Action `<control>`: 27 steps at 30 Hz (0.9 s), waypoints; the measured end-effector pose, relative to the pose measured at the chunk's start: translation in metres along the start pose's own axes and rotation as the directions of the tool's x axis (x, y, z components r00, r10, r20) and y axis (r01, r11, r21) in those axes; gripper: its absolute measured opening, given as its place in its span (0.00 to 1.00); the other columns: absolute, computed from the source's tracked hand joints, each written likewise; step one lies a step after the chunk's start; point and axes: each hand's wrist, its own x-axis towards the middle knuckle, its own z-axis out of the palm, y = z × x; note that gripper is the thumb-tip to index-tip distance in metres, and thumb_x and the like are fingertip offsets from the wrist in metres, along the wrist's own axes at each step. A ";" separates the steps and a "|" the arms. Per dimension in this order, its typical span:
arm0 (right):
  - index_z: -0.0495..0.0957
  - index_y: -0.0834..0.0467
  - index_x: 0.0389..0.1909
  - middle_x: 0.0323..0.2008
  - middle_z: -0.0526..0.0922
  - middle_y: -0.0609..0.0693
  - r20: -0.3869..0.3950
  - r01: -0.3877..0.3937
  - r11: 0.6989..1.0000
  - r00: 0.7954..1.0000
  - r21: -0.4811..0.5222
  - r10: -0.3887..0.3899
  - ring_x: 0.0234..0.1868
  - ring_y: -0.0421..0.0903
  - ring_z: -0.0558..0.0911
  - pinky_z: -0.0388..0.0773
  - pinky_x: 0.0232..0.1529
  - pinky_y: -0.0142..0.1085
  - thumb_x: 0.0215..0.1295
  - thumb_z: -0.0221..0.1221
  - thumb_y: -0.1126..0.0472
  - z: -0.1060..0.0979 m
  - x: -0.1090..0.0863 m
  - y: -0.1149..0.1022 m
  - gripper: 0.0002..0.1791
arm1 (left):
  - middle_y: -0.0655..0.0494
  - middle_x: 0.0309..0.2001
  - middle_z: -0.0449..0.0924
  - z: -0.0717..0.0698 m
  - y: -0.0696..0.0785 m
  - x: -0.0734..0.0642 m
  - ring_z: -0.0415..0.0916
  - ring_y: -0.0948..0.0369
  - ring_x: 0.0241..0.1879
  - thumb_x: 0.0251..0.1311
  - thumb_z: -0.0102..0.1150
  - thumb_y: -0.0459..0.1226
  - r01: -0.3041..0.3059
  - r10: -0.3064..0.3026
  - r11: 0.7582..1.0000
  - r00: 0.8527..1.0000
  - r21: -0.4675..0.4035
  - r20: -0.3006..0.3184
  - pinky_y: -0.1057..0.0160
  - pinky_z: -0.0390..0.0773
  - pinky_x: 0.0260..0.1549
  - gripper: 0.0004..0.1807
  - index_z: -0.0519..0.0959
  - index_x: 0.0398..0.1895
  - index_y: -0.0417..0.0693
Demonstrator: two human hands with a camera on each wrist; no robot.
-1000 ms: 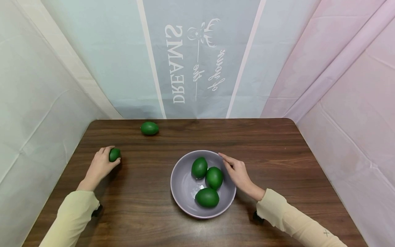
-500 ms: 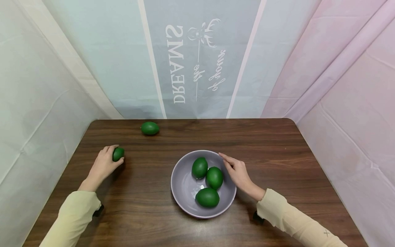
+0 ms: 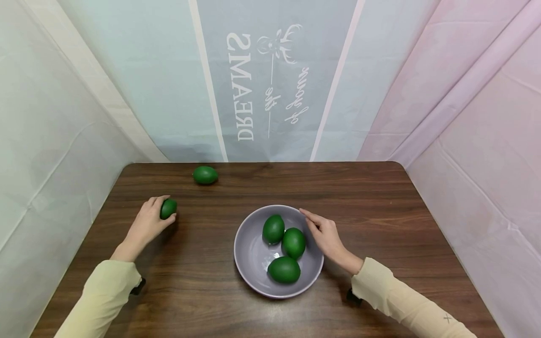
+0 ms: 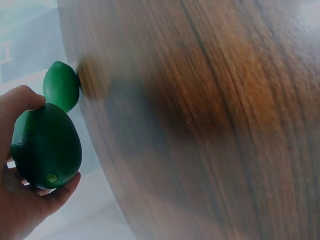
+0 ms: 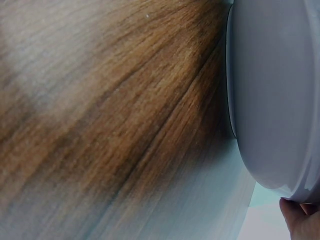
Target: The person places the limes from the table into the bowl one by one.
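My left hand (image 3: 149, 223) holds a green lime (image 3: 169, 209) a little above the left part of the table. The left wrist view shows the same lime (image 4: 47, 146) gripped between thumb and fingers. My right hand (image 3: 327, 237) grips the right rim of a grey-purple bowl (image 3: 250, 263), thumb on the inner side and fingers at the outside. Three limes rest in the bowl: an upper lime (image 3: 273, 229), a middle lime (image 3: 293, 243) and a lower lime (image 3: 284, 270). In the right wrist view, fingertips (image 5: 292, 212) touch the bowl's outer wall (image 5: 275, 95) near the rim.
Another lime (image 3: 205, 175) lies near the back edge of the brown wood-grain table (image 3: 359, 188). Behind it hangs a pale blue-grey cloth (image 3: 270, 94) with mirrored lettering. White fabric (image 3: 55, 141) encloses the left side, and more hangs at the right.
My left hand has moved right and slightly toward the back with the lime in its grip. The right hand, the bowl and the other limes have stayed put.
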 end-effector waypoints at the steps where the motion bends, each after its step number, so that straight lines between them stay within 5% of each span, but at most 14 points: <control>1: 0.78 0.58 0.50 0.38 0.82 0.52 0.002 -0.003 1.000 1.000 0.000 0.003 0.13 0.33 0.59 0.64 0.19 0.29 0.63 0.53 0.67 0.000 0.000 0.000 0.16 | 0.30 0.51 0.64 0.000 0.001 0.000 0.65 0.39 0.44 0.55 0.57 0.37 -0.007 0.007 1.000 1.000 0.000 -0.001 0.44 0.72 0.31 0.31 0.62 0.60 0.31; 27: 0.79 0.55 0.50 0.42 0.82 0.52 0.002 -0.018 1.000 1.000 0.004 0.018 0.12 0.32 0.58 0.64 0.18 0.29 0.63 0.53 0.67 -0.002 0.001 -0.004 0.16 | 0.36 0.49 0.67 0.001 0.026 0.001 0.66 0.43 0.43 0.53 0.58 0.37 -0.093 0.093 0.996 0.995 -0.003 -0.020 0.46 0.73 0.32 0.29 0.65 0.59 0.36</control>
